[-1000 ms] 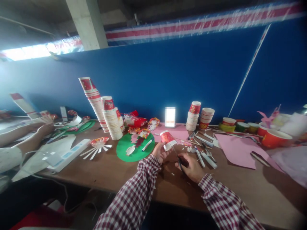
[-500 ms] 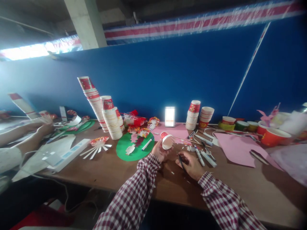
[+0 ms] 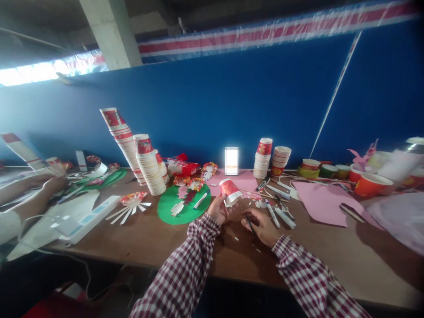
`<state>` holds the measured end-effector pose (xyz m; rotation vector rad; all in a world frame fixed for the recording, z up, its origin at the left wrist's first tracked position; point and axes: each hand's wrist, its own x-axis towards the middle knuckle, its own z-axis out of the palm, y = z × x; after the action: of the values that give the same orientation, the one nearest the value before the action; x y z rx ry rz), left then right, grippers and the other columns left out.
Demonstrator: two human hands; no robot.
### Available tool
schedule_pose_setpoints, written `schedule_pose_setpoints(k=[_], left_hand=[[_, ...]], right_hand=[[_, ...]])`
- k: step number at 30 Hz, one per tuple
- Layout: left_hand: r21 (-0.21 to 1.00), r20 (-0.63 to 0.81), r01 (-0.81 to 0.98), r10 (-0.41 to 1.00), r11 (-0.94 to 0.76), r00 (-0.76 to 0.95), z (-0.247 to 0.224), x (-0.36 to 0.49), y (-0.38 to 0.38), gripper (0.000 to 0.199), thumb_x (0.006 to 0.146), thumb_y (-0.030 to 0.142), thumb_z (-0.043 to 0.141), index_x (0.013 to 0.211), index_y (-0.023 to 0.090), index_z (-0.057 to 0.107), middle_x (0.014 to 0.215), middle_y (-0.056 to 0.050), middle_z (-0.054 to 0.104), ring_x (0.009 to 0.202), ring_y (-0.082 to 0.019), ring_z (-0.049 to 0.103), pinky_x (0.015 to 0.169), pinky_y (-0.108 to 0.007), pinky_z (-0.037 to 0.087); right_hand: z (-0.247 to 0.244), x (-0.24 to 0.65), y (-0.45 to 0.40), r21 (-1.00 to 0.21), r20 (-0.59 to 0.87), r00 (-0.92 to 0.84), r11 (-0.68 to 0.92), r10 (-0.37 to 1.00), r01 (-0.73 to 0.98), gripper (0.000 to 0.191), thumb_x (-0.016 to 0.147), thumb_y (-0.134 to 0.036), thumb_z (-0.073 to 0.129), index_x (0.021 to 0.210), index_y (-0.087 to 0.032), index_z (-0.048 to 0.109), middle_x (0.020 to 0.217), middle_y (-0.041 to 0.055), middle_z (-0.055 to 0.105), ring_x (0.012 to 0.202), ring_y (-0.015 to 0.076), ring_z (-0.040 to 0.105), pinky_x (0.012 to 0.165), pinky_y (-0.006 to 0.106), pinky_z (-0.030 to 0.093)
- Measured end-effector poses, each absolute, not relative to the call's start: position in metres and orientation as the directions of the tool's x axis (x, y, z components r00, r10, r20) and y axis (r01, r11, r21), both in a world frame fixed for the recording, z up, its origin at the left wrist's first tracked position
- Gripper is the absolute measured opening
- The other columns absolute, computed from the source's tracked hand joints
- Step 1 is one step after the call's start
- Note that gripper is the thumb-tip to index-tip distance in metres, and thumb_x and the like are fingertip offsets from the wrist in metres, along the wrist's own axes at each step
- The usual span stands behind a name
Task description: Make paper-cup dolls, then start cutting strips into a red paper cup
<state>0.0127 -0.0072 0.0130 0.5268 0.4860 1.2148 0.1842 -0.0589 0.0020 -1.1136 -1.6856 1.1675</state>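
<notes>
A red and white paper cup [image 3: 228,190] is held by my left hand [image 3: 221,211], its fingers wrapped round the lower side. The cup tilts, with its white rim edge pointing down toward the right and its red printed side facing me. My right hand [image 3: 263,226] is closed on a slim dark pen-like tool [image 3: 249,222], just to the right of the cup and apart from it; the tool's exact kind is unclear. Small white paper scraps [image 3: 236,238] lie on the table below both hands. Left of my left hand is a green paper disc [image 3: 165,215] bearing paper cut-outs and a marker [image 3: 200,201].
Tall stacks of paper cups [image 3: 150,170] rise at the back left, with shorter cup stacks [image 3: 263,161] at the back right. Pink paper [image 3: 321,203], markers [image 3: 272,214] and a power strip [image 3: 91,221] lie on the table [image 3: 149,243]. Another person's hands [image 3: 54,176] work at far left.
My left hand has turned the cup, so its opening no longer faces me and the red side shows. My right hand keeps nearly the same pose. The view has shifted slightly.
</notes>
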Motion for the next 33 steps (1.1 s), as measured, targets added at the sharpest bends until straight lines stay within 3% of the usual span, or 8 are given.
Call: schedule_pose_setpoints(k=[7, 17, 20, 25, 29, 33], left_hand=[[0.658, -0.062, -0.705, 0.952, 0.264, 0.298, 0.006, 0.015, -0.006, 0.037, 0.079, 0.017, 0.055, 0.115, 0.019, 0.050, 0.099, -0.011, 0.065, 0.083, -0.023, 0.064, 0.077, -0.043, 0.051], [0.693, -0.066, -0.686, 0.967, 0.221, 0.245, 0.009, 0.019, -0.009, 0.032, 0.076, 0.017, 0.062, 0.106, 0.015, 0.055, 0.093, -0.011, 0.066, 0.078, -0.019, 0.065, 0.070, -0.031, 0.052], [0.650, -0.132, -0.705, 0.956, 0.284, 0.263, 0.010, 0.016, -0.005, 0.029, 0.079, 0.021, 0.058, 0.106, 0.011, 0.055, 0.092, -0.014, 0.066, 0.079, -0.021, 0.065, 0.071, -0.031, 0.052], [0.479, -0.251, -0.796, 0.927, 0.370, 0.280, 0.014, 0.007, -0.001, 0.039, 0.083, 0.029, 0.047, 0.109, 0.001, 0.053, 0.088, -0.018, 0.065, 0.080, -0.023, 0.064, 0.068, -0.031, 0.052], [0.479, -0.238, -0.761, 0.899, 0.437, 0.367, 0.018, 0.004, -0.002, 0.048, 0.084, 0.039, 0.042, 0.113, 0.002, 0.052, 0.085, -0.017, 0.065, 0.073, -0.023, 0.063, 0.053, -0.027, 0.048], [0.486, -0.238, -0.766, 0.907, 0.420, 0.346, 0.019, 0.004, -0.003, 0.048, 0.087, 0.039, 0.040, 0.116, 0.003, 0.050, 0.084, -0.015, 0.065, 0.072, -0.020, 0.062, 0.055, -0.026, 0.048]], right_hand=[[0.011, 0.183, -0.062, -0.936, 0.163, -0.300, 0.243, 0.940, 0.253, 0.033, 0.075, -0.039, 0.061, 0.100, -0.018, 0.057, 0.086, 0.0055, 0.066, 0.074, 0.0184, 0.063, 0.061, 0.029, 0.052], [0.006, 0.184, -0.061, -0.866, 0.232, -0.296, 0.335, 0.927, 0.370, 0.032, 0.074, -0.034, 0.062, 0.100, -0.017, 0.057, 0.081, 0.0044, 0.067, 0.076, 0.0196, 0.063, 0.069, 0.031, 0.050], [0.004, 0.184, -0.060, -0.874, 0.222, -0.294, 0.324, 0.929, 0.361, 0.031, 0.074, -0.033, 0.062, 0.100, -0.017, 0.057, 0.078, 0.0039, 0.066, 0.071, 0.0183, 0.062, 0.065, 0.030, 0.050], [0.002, 0.184, -0.059, -0.903, 0.178, -0.296, 0.276, 0.938, 0.330, 0.033, 0.073, -0.034, 0.062, 0.100, -0.017, 0.056, 0.075, 0.0025, 0.065, 0.067, 0.0164, 0.060, 0.059, 0.028, 0.048], [0.003, 0.183, -0.060, -0.915, 0.158, -0.296, 0.253, 0.942, 0.315, 0.034, 0.073, -0.035, 0.063, 0.099, -0.017, 0.055, 0.073, 0.0016, 0.063, 0.065, 0.0158, 0.059, 0.058, 0.028, 0.048], [0.005, 0.182, -0.061, -0.923, 0.146, -0.292, 0.236, 0.945, 0.303, 0.034, 0.071, -0.034, 0.065, 0.099, -0.016, 0.054, 0.073, 0.0015, 0.062, 0.065, 0.0155, 0.058, 0.058, 0.027, 0.047]])
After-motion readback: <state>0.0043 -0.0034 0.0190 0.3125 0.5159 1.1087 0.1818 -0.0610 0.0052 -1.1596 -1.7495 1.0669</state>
